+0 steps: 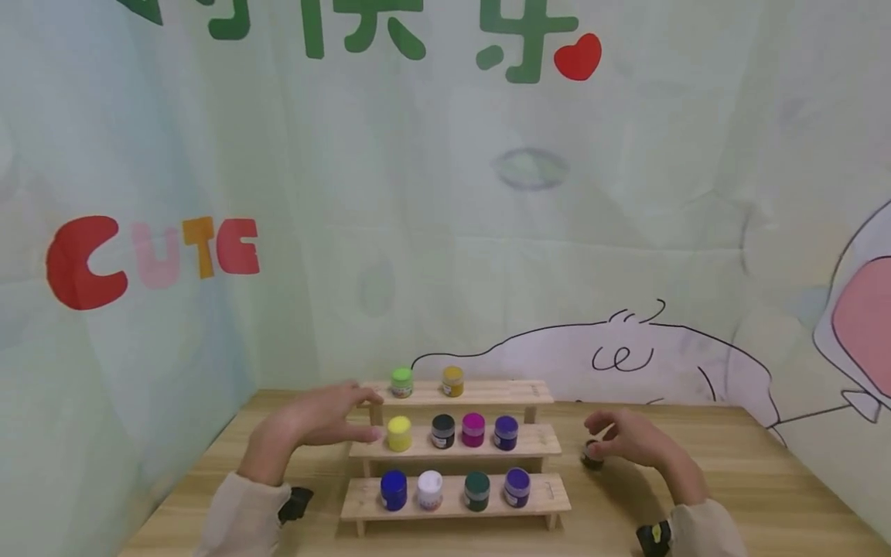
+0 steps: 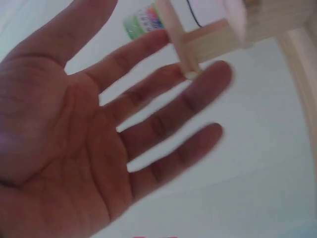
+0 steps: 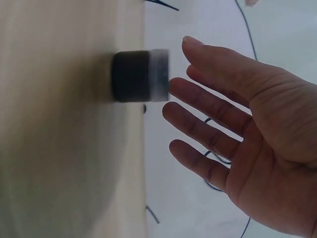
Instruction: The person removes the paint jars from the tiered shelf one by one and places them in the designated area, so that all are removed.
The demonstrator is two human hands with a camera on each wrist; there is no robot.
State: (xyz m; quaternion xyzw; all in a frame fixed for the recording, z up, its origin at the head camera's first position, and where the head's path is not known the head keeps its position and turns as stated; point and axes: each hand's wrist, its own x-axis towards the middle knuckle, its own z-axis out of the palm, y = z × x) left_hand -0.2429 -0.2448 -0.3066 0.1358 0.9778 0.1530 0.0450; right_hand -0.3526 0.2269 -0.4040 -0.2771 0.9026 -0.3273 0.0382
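Observation:
My left hand is at the left end of the three-step wooden rack, fingers spread and loosely bent, with fingertips right at the top step. In the left wrist view the palm holds nothing, and a green paint jar shows beyond the fingers. To the right of the rack, my right hand is over a small dark paint jar. The right wrist view shows this jar with its black end toward the table and its clear end beside the relaxed fingertips.
Light green and ochre jars stand on the top step. The middle step bears yellow, black, magenta and purple jars; the bottom one, blue, white, dark green and purple. Behind the wooden table hangs a printed cloth.

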